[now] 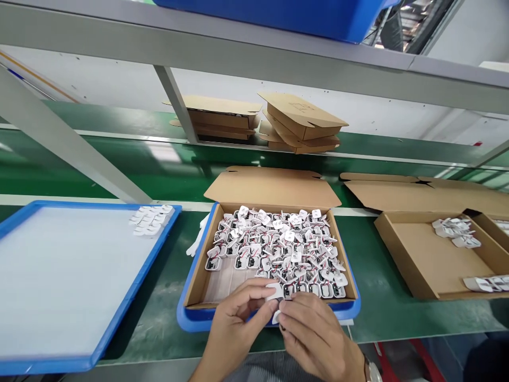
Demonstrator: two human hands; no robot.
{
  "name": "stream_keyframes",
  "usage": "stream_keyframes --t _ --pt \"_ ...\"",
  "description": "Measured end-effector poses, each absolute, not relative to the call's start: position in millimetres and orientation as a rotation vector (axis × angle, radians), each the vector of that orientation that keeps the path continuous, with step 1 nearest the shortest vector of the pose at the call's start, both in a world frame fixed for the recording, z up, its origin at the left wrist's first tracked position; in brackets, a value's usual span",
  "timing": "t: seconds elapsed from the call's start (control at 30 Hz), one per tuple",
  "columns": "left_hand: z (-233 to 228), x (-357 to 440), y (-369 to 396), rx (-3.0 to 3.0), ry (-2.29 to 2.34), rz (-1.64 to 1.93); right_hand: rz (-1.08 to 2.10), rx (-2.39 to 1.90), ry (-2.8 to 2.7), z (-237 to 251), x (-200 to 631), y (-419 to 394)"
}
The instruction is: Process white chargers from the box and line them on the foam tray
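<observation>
Green matting covers the surface, which runs under a grey metal frame with a shelf overhead.

Hands: the left hand and right hand meet at the near edge. Both pinch one small white part between their fingertips, just above the front rim of the middle box.

Containers:
- Middle cardboard box, lid folded back, seated in a blue tray. It is packed with small white parts with red and black wires; only the near-left corner of its floor is bare.
- Large blue tray on the left, lined in white, holding one small cluster of white pieces at its far right corner.
- Open box on the right, holding a few white parts at its far and near right.
- Folded flat boxes stacked at the rear.

Progress, as a judgement: early. Most parts remain in the middle box; few sit elsewhere.
</observation>
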State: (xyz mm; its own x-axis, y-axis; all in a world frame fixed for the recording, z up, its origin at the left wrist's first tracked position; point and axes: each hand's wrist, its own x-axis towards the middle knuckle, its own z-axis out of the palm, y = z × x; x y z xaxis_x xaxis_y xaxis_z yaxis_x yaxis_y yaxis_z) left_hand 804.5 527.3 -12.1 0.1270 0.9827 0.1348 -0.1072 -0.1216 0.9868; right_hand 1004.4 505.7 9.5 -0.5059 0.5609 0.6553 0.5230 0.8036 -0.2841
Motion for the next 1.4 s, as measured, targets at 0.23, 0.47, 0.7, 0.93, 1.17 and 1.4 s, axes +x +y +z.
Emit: stream_keyframes --t 0.23,0.47,0.7,0.93,1.17,1.4 --pt "-12.0 804.5 526.4 1.304 0.951 1.186 0.229 -0.928 -2.114 13.7 999.5 504.0" --pt "-19.0 798.8 522.8 1.261 0.856 1.09 0.515 -0.976 -1.969 12.5 1002.8 498.7" --pt "-31.4 806.4 521.7 1.211 0.864 1.209 0.573 -0.918 -1.923 9.5 999.4 494.7" --pt "-8.5 792.4 531.0 1.311 0.812 0.928 0.441 -0.955 -2.019 6.8 1005.1 495.5" --pt "-10.5 799.5 526.9 1.34 0.817 0.976 0.414 -0.961 -2.051 0.4 1003.1 493.4" --pt "-13.1 804.4 521.6 1.356 0.735 1.098 1.159 -1.227 -1.545 -19.2 1014.4 493.8"
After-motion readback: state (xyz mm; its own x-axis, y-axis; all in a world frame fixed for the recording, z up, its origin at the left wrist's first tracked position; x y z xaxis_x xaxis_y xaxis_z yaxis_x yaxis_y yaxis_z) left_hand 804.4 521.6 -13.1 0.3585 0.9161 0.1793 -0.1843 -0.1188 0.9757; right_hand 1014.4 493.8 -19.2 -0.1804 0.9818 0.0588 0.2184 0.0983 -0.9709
